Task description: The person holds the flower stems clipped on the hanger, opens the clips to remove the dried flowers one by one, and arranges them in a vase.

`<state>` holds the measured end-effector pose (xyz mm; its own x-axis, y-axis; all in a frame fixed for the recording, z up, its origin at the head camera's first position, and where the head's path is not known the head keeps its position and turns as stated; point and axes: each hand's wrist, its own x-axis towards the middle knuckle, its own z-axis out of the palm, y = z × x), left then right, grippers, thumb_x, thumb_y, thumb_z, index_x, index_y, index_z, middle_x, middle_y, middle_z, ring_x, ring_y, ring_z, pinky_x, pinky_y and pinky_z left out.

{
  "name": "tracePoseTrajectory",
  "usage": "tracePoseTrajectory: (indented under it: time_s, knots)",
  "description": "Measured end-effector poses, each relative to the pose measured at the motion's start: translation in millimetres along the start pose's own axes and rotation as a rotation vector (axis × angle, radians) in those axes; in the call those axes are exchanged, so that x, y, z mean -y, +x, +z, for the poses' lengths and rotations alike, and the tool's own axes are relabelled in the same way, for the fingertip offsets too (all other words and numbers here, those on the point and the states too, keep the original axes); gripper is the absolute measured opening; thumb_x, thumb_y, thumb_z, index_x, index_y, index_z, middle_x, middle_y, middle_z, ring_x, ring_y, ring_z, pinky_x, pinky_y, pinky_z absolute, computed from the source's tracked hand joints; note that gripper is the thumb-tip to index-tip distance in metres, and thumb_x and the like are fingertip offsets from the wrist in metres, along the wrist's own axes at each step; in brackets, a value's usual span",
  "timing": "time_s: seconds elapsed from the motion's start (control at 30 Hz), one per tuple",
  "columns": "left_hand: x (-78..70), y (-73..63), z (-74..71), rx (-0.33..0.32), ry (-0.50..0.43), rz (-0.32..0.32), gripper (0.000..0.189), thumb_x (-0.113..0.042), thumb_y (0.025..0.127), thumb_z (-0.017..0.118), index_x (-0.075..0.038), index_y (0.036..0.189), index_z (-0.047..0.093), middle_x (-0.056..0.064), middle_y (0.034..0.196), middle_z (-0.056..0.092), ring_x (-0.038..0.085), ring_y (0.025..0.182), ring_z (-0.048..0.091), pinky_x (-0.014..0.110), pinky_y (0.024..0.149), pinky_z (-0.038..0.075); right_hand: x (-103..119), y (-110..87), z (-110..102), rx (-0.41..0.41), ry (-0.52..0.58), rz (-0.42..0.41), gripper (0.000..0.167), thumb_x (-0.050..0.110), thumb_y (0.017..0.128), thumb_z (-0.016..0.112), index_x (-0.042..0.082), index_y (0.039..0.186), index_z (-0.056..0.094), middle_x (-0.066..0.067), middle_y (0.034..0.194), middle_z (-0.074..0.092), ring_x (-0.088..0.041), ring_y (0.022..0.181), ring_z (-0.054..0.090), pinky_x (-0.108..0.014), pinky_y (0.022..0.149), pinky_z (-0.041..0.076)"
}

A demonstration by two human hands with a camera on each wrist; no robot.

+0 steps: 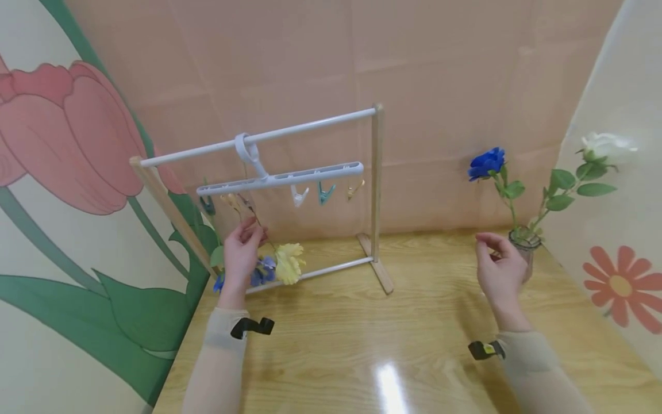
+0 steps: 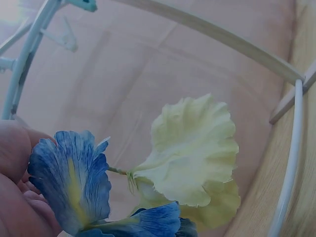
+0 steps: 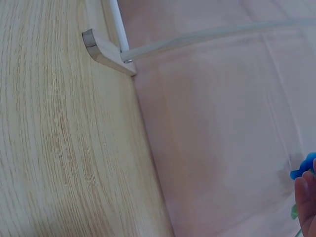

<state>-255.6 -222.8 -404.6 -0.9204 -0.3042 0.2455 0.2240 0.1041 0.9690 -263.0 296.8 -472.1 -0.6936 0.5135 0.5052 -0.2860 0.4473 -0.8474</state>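
My left hand (image 1: 243, 253) is raised under the left half of a pale hanger (image 1: 310, 173), thumb and fingertips pinching a thin flower stem. That stem runs down to a yellow ruffled flower (image 1: 289, 263), which hangs head down. Close by hangs a blue-violet flower (image 1: 264, 271), partly behind the hand; its petals (image 2: 74, 182) cover the fingers in the left wrist view. My right hand (image 1: 500, 270) is in the air before a glass jar (image 1: 526, 253), fingers loosely bent and holding nothing. A blue rose (image 1: 486, 163) and a white rose (image 1: 605, 148) stand in the jar.
The hanger hooks over the top bar (image 1: 320, 123) of a wood-and-white rack. White (image 1: 299, 196), teal (image 1: 325, 194) and yellow (image 1: 354, 190) clips hang on its right half. Another blue flower (image 1: 219, 282) hangs at the far left. The rack's foot (image 1: 380, 270) rests on the wooden table (image 1: 362, 345).
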Motion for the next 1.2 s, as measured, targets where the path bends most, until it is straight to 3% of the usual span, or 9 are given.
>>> tracePoseTrajectory:
  time_s: [0.3, 0.47, 0.73, 0.83, 1.07, 1.2]
  knots:
    - [2.7, -7.1, -4.7, -0.042, 0.041, 0.005, 0.032, -0.009, 0.106, 0.068, 0.001, 0.136, 0.068, 0.017, 0.119, 0.072, 0.016, 0.097, 0.074, 0.029, 0.091, 0.062, -4, -0.9, 6, 0.006, 0.021, -0.004, 0.015, 0.008, 0.099, 0.068, 0.004, 0.103, 0.082, 0.006, 0.099, 0.078, 0.001, 0.069, 0.061, -0.006, 0.063, 0.045]
    - [2.1, -9.2, -8.3, -0.07, 0.027, 0.019, 0.028, -0.008, 0.106, 0.068, 0.0, 0.132, 0.071, 0.014, 0.11, 0.073, 0.026, 0.098, 0.075, 0.028, 0.089, 0.062, -2, -3.0, 7, 0.017, 0.003, -0.013, 0.016, 0.009, 0.1, 0.068, 0.003, 0.105, 0.082, 0.015, 0.095, 0.075, 0.0, 0.067, 0.059, -0.007, 0.06, 0.044]
    - [2.1, -11.7, -14.0, -0.089, 0.009, 0.035, 0.026, -0.007, 0.104, 0.071, 0.007, 0.126, 0.07, 0.01, 0.108, 0.075, 0.013, 0.089, 0.075, 0.028, 0.087, 0.063, 1, -4.6, 9, 0.072, -0.015, -0.004, 0.017, 0.01, 0.101, 0.067, 0.003, 0.107, 0.081, 0.027, 0.09, 0.068, 0.003, 0.06, 0.054, -0.009, 0.054, 0.042]
    - [0.9, -13.8, -14.9, -0.094, 0.005, 0.049, 0.023, -0.005, 0.103, 0.071, 0.009, 0.121, 0.071, 0.01, 0.108, 0.076, 0.013, 0.088, 0.076, 0.028, 0.085, 0.063, 3, -4.1, 11, 0.112, -0.029, -0.007, 0.017, 0.011, 0.101, 0.067, 0.004, 0.107, 0.081, 0.024, 0.092, 0.071, 0.007, 0.065, 0.058, -0.008, 0.055, 0.043]
    - [-0.8, -16.9, -15.8, -0.117, -0.001, 0.084, 0.017, -0.001, 0.101, 0.072, 0.009, 0.115, 0.073, 0.009, 0.099, 0.076, 0.02, 0.082, 0.077, 0.029, 0.078, 0.064, 17, -5.1, 22, 0.297, -0.075, -0.093, 0.018, 0.014, 0.104, 0.067, 0.004, 0.108, 0.08, -0.009, 0.107, 0.078, 0.011, 0.092, 0.062, -0.005, 0.073, 0.049]
    - [-4.5, -19.5, -17.5, -0.134, 0.014, 0.086, 0.016, 0.001, 0.1, 0.073, 0.009, 0.114, 0.074, 0.011, 0.1, 0.078, 0.025, 0.082, 0.077, 0.027, 0.077, 0.064, 33, -6.1, 37, 0.396, -0.072, -0.169, 0.017, 0.014, 0.105, 0.066, 0.005, 0.109, 0.08, -0.012, 0.109, 0.078, 0.01, 0.095, 0.062, -0.005, 0.075, 0.05]
